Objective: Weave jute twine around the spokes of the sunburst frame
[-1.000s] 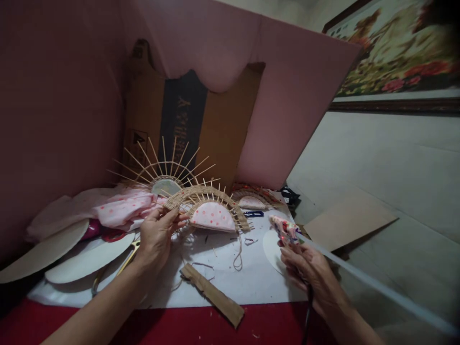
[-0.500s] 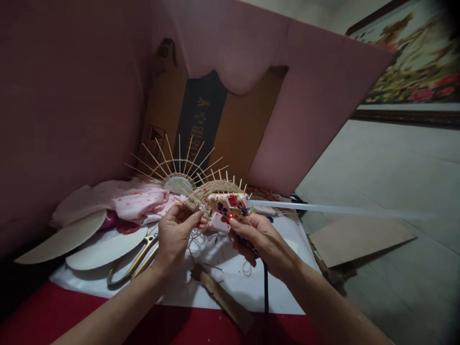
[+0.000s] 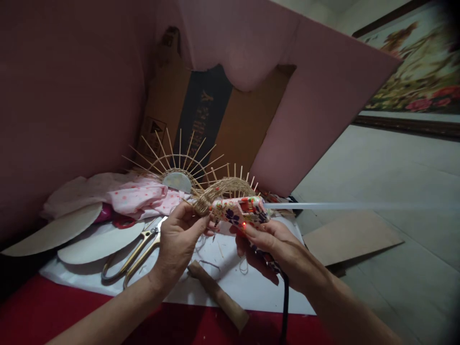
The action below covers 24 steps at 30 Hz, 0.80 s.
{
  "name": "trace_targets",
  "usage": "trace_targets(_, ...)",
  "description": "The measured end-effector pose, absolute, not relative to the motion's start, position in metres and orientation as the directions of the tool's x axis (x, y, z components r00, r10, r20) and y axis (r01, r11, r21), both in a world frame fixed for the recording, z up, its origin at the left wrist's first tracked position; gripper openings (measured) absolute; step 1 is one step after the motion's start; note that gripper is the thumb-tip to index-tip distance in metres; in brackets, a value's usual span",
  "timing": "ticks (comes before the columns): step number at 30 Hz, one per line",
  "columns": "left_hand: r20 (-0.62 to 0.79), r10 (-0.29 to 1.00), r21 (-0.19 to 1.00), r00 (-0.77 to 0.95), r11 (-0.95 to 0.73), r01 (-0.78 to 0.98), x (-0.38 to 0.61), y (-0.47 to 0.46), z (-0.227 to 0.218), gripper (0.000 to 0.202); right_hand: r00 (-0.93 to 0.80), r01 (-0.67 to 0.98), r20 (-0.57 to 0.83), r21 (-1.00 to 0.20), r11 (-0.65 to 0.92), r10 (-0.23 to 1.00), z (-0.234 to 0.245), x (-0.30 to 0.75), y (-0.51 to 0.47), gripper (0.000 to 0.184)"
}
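My left hand [image 3: 178,242] pinches the left end of a jute-wrapped half-circle piece [image 3: 224,188] with short sticks standing out of its rim. My right hand [image 3: 273,247] is wrapped round a flower-patterned glue gun [image 3: 239,210] whose red light glows. The gun's nozzle points left and meets the woven piece close to my left fingers. A long clear glue stick [image 3: 345,206] juts from the back of the gun to the right. A black cord [image 3: 285,302] hangs down below my right hand.
Gold-handled scissors [image 3: 131,256] lie on white paper [image 3: 251,282] left of my left hand. A second sunburst piece [image 3: 176,175], pink dotted cloth [image 3: 138,199], white half-discs [image 3: 98,242], a brown cardboard strip [image 3: 219,297], a cardboard box [image 3: 204,120] and pink boards [image 3: 316,100] surround the spot.
My right hand has brought the glue gun in from the right to the woven piece. My left hand has lifted that piece off the paper and turned it.
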<state>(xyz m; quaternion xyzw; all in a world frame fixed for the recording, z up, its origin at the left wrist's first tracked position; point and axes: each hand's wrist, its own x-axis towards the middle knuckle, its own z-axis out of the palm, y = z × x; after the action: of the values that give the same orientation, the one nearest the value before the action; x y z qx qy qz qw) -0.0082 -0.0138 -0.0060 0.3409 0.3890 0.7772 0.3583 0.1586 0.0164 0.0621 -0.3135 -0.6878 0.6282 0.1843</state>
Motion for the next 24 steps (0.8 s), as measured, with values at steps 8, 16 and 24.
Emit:
trace_targets(8, 0.268, 0.827, 0.825, -0.494, -0.462, -0.326, -0.004, -0.016, -0.006, 0.014, -0.732, 0.234, -0.156, -0.972, 0.030, 0.663, 0.068, 0.158, 0.013, 0.040)
trace_targets(16, 0.273, 0.824, 0.825, -0.496, -0.466, -0.319, -0.003, -0.017, -0.003, 0.013, -0.718, 0.289, -0.187, -0.956, 0.042, 0.670, 0.074, 0.161, 0.009, 0.038)
trace_targets(24, 0.328, 0.820, 0.817, -0.470, -0.496, -0.294, -0.003, -0.017, -0.005, 0.011, -0.719, 0.337, -0.212, -0.939, 0.066, 0.662, 0.080, 0.163, 0.007, 0.038)
